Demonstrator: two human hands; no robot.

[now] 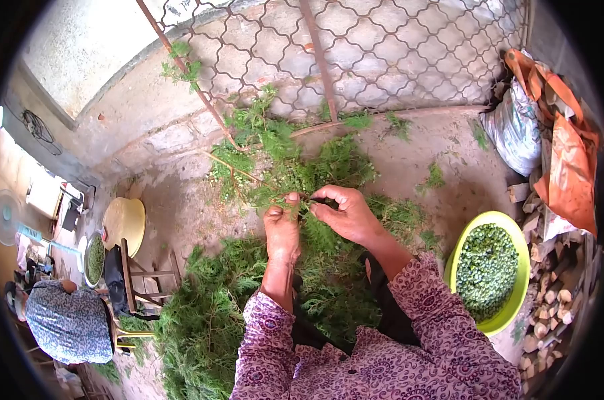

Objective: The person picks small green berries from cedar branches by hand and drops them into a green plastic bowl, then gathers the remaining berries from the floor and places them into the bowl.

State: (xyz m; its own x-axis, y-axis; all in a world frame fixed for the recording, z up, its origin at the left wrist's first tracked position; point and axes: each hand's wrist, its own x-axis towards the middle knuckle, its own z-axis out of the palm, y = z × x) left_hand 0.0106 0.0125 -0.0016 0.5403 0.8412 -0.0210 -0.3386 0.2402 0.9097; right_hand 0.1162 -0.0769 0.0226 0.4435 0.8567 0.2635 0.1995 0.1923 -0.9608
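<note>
My left hand (283,230) is closed around a leafy green conifer branch (247,176), whose bare stem slants away to the upper left. Close beside it, my right hand (349,215) is closed in a pinch at the same sprig, thumb and forefinger together. Whether a small piece sits between those fingertips cannot be made out. Feathery green foliage (335,160) lies on the ground beyond the hands. A larger heap of cut branches (205,313) spreads below and to the left.
At right stands a yellow-green basin (453,263) of small round green cones or berries (487,270), beside stacked firewood (549,313) and a white sack (513,130). A metal lattice (375,60) leans at the back. Another person (69,323) sits at left near a wooden stool (149,273).
</note>
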